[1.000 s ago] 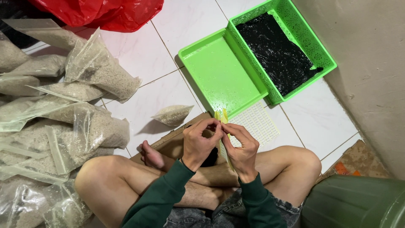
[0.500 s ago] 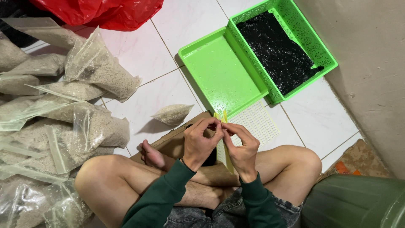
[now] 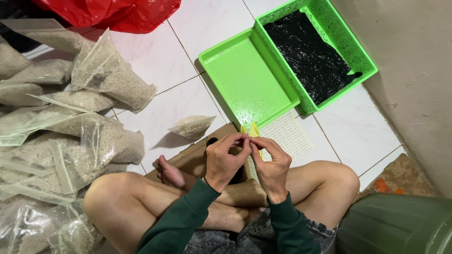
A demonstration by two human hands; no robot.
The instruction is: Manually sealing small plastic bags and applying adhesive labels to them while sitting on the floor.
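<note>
I sit cross-legged on a white tiled floor. My left hand [image 3: 227, 157] and my right hand [image 3: 271, 162] meet in front of me, fingertips pinched together on a narrow yellow strip [image 3: 252, 132] whose top sticks up above the fingers. Under the hands lies a white sheet of small stickers [image 3: 288, 136] on the floor, partly on a piece of brown cardboard [image 3: 195, 155]. A small filled clear bag [image 3: 190, 126] lies just left of the hands.
Two green plastic trays sit ahead: a bare one [image 3: 245, 77] and a basket-like one [image 3: 362, 56] lined with black plastic. Several clear bags of pale grain [image 3: 70, 122] pile up at the left. A red plastic bag [image 3: 113, 11] lies at the top. A dark green container [image 3: 400, 226] stands at the lower right by the wall.
Both hands stay at the yellow strip; the fingers have shifted slightly on it. Nothing else has moved.
</note>
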